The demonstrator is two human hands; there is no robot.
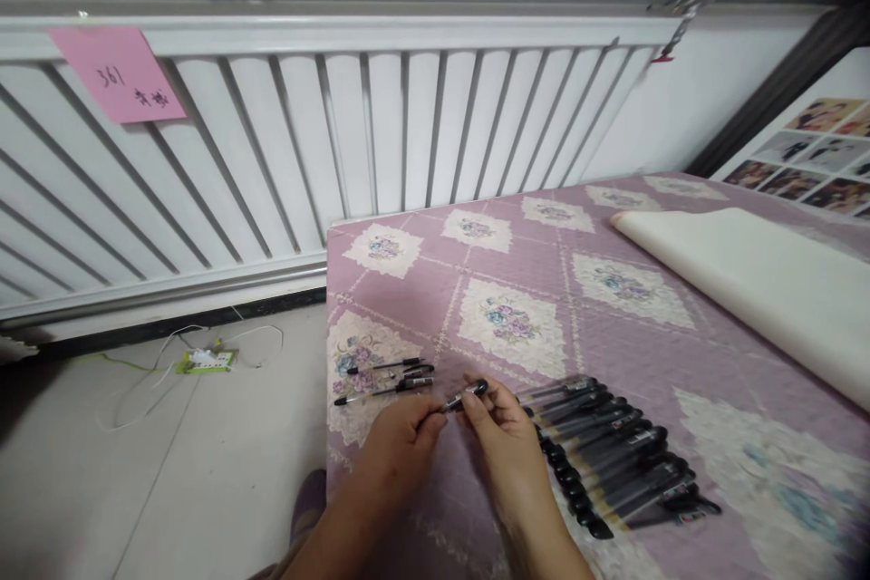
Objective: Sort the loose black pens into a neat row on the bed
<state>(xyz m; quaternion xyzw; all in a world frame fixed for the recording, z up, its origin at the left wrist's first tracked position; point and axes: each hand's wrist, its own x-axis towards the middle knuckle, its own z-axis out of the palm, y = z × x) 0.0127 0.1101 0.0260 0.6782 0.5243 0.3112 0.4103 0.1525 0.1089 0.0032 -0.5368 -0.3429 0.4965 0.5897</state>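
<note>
A black-capped pen [460, 399] is held between my two hands over the flowered cloth. My left hand [408, 428] is closed on its lower end, while the fingers of my right hand [499, 421] pinch its capped end. To the right lies a row of several clear-barrelled pens [622, 444] with black caps, side by side. A few more pens [387, 385] rest on the cloth just beyond my left hand. My fingers hide part of the held pen.
A purple flowered cloth [421, 308] covers the surface. A white radiator [381, 127] with a pink note [119, 77] stands behind. At the right is a folded cream sheet [761, 281]. A green-and-white power strip [207, 361] with loose cables lies on the floor.
</note>
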